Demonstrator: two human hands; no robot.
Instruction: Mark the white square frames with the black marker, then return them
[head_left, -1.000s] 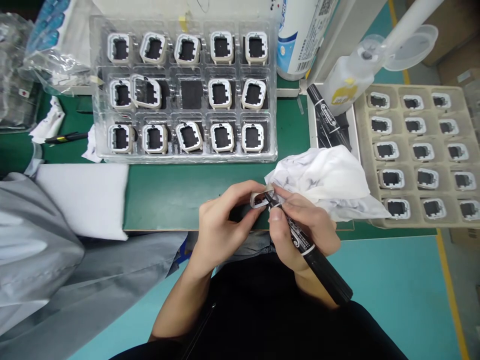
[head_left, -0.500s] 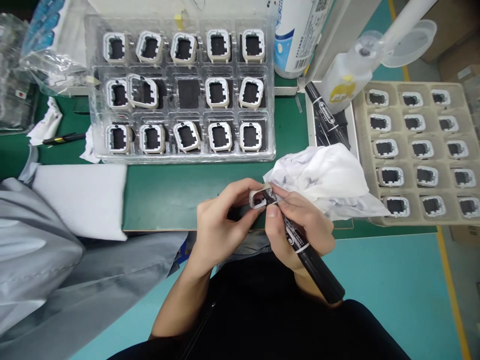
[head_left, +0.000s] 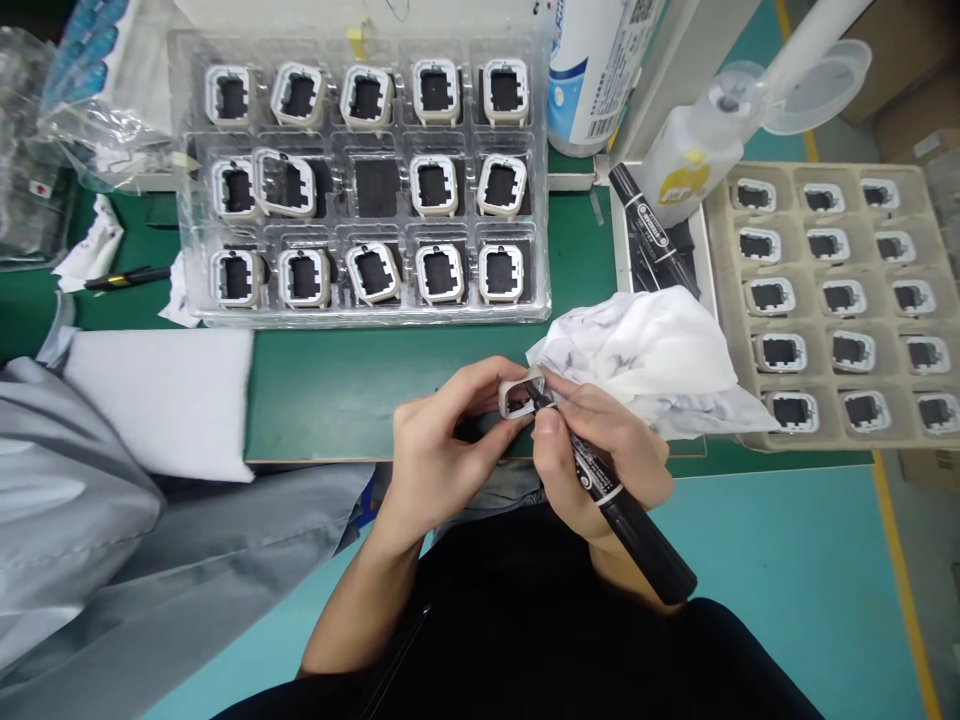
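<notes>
My left hand [head_left: 442,450] pinches a small pale watch-case-like frame [head_left: 511,396] between thumb and fingers, tilted so its opening faces my right side. A black marker pen [head_left: 634,530] is gripped by my right hand [head_left: 600,450], its tip end reaching into the frame's opening. Whether the tip touches the inner wall I cannot tell. Just beyond my right hand lies a crumpled white cloth [head_left: 645,350]. Similar white frames sit in the pockets of a clear plastic tray [head_left: 360,322] behind my hands; one middle-row pocket [head_left: 377,188] holds no frame.
A beige tray [head_left: 720,240] of similar frames stands at right. Between the trays are a white box [head_left: 624,270] with another black marker [head_left: 649,225], a dispenser bottle [head_left: 690,160] and a large white bottle [head_left: 592,80]. A person's grey sleeve [head_left: 67,500] is at left beside a white pad [head_left: 161,400].
The marker's rear end has shifted slightly to the right and up, with small movement of my right hand. My left hand and the frame look unchanged.
</notes>
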